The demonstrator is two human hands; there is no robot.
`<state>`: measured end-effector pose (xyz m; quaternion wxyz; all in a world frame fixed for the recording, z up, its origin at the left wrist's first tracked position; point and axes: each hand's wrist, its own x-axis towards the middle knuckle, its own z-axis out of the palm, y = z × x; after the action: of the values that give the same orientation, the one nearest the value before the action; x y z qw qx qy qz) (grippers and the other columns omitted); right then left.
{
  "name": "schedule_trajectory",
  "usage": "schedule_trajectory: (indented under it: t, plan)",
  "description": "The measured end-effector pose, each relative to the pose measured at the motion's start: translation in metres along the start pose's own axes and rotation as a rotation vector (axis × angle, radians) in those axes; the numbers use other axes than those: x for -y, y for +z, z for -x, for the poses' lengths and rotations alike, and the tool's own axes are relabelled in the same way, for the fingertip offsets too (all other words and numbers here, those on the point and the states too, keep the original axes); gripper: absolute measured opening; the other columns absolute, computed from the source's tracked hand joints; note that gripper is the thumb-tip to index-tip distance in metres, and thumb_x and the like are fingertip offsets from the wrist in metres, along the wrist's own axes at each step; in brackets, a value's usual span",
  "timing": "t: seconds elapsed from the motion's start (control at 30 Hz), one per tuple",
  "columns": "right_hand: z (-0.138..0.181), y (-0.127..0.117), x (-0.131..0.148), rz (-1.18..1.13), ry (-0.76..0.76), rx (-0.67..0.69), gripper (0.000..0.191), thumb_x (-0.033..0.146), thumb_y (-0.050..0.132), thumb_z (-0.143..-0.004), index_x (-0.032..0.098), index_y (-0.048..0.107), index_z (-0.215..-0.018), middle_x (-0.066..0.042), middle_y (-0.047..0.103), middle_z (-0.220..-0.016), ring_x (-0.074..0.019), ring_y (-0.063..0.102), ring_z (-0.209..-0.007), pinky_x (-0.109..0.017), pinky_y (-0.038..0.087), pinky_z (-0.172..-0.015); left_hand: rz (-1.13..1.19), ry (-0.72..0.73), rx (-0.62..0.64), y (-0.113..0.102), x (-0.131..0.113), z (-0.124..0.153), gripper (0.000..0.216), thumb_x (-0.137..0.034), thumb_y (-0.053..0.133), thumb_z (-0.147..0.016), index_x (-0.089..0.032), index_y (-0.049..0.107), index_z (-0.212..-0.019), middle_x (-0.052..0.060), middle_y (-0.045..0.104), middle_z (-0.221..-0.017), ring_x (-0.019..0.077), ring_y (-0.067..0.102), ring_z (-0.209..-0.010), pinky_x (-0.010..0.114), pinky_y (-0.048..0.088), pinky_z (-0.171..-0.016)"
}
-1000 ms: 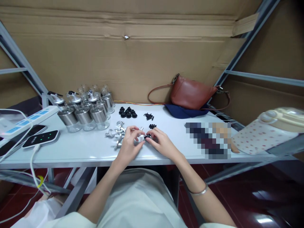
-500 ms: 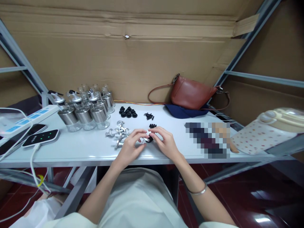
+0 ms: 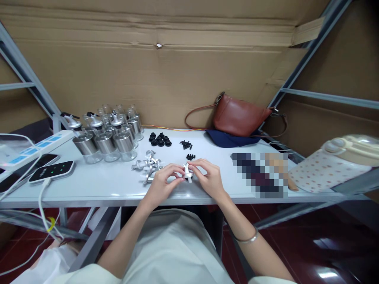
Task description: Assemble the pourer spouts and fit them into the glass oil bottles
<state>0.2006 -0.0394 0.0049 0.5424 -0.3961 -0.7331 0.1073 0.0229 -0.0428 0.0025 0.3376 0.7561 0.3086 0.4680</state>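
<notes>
Between my fingertips, just above the table's front part, is a silver pourer spout (image 3: 188,173) with a dark ring under its flange. My left hand (image 3: 166,181) pinches it from the left, thumb below and fingers above. From the other side my right hand (image 3: 209,177) grips its upper part between thumb and fingers. More silver pourer spouts (image 3: 148,165) lie in a loose group left of my left hand. Small black pieces (image 3: 190,157) sit right behind the held spout. Farther back are black ring-shaped stoppers (image 3: 160,140) and a pile of small black levers (image 3: 186,144).
Several glass bottles with steel sleeves (image 3: 103,144) stand at the left, some with spouts fitted. A power strip (image 3: 38,148) and a wireless device (image 3: 51,172) lie left of them. A brown bag (image 3: 237,116) rests at the back right, a dotted container (image 3: 322,167) at far right.
The spout has turned between my fingers: its silver flange and stem now face me, and the black part shows less. Both hands stay in nearly the same place.
</notes>
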Motion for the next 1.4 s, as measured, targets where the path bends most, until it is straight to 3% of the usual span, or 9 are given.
schedule_trajectory:
  t: [0.2,0.37,0.63,0.8,1.0,1.13,1.27,1.4]
  plan:
    - [0.000,0.000,0.005,-0.019,0.008,-0.026,0.010,0.026,0.058,-0.084,0.021,0.061,-0.077,-0.002,0.064,-0.070,-0.0161,0.058,-0.066,-0.032,0.047,-0.067,0.097,-0.025,-0.102,0.000,0.002,0.001,0.007,-0.018,0.057,-0.084,-0.018,0.062,-0.088,0.007,0.066,-0.100,0.0163,0.063,-0.093,0.029,0.052,-0.082]
    - [0.000,0.000,0.003,-0.061,0.022,0.042,0.008,0.025,0.053,-0.087,0.021,0.056,-0.080,-0.002,0.062,-0.076,-0.0157,0.055,-0.070,-0.031,0.045,-0.069,0.138,-0.066,-0.037,0.001,-0.001,0.001,0.008,-0.020,0.056,-0.083,-0.017,0.063,-0.087,0.008,0.065,-0.101,0.0169,0.064,-0.094,0.030,0.055,-0.082]
    - [-0.001,0.002,0.003,-0.035,-0.002,0.071,0.010,0.023,0.045,-0.089,0.021,0.049,-0.080,-0.002,0.056,-0.075,-0.0153,0.053,-0.070,-0.029,0.044,-0.067,-0.001,0.006,0.045,-0.001,-0.003,0.002,0.025,-0.019,0.065,-0.078,-0.021,0.064,-0.103,0.008,0.061,-0.112,0.0194,0.059,-0.106,0.034,0.050,-0.091]
    - [-0.001,0.003,0.004,0.002,-0.016,0.106,0.012,0.023,0.044,-0.090,0.021,0.048,-0.079,-0.002,0.056,-0.074,-0.0159,0.053,-0.070,-0.029,0.044,-0.067,-0.050,0.005,0.008,-0.002,0.001,0.002,0.021,-0.020,0.065,-0.078,-0.021,0.064,-0.099,0.008,0.061,-0.110,0.0156,0.060,-0.088,0.031,0.051,-0.082]
    - [-0.006,-0.011,-0.011,0.202,0.074,-0.077,0.017,0.022,0.039,-0.092,0.021,0.056,-0.091,-0.005,0.061,-0.081,-0.0202,0.058,-0.077,-0.034,0.046,-0.074,-0.127,-0.042,-0.021,-0.002,-0.003,0.000,0.016,-0.015,0.065,-0.076,-0.020,0.061,-0.090,0.004,0.058,-0.100,0.0129,0.055,-0.079,0.026,0.048,-0.074]
    - [-0.005,-0.018,-0.033,0.440,0.054,0.116,0.027,0.018,0.037,-0.091,0.020,0.058,-0.107,-0.011,0.063,-0.104,-0.0273,0.054,-0.100,-0.045,0.043,-0.086,-0.151,-0.107,0.011,-0.002,-0.005,0.000,0.017,-0.014,0.066,-0.075,-0.020,0.058,-0.089,0.002,0.055,-0.095,0.0129,0.054,-0.078,0.025,0.046,-0.071]
    - [0.001,-0.010,-0.046,0.562,0.064,0.329,0.035,0.022,0.038,-0.092,0.019,0.052,-0.125,-0.014,0.052,-0.131,-0.0319,0.041,-0.123,-0.053,0.039,-0.095,-0.151,-0.130,0.053,-0.002,-0.008,-0.001,0.019,-0.014,0.066,-0.075,-0.020,0.058,-0.091,0.003,0.054,-0.097,0.0129,0.054,-0.078,0.025,0.046,-0.071]
    - [0.003,-0.007,-0.045,0.604,0.083,0.387,0.034,0.025,0.039,-0.093,0.019,0.054,-0.124,-0.013,0.045,-0.139,-0.0329,0.033,-0.131,-0.054,0.035,-0.101,-0.160,-0.124,0.078,-0.003,-0.008,-0.001,0.019,-0.014,0.064,-0.076,-0.020,0.058,-0.093,0.003,0.055,-0.100,0.0135,0.054,-0.080,0.025,0.045,-0.071]
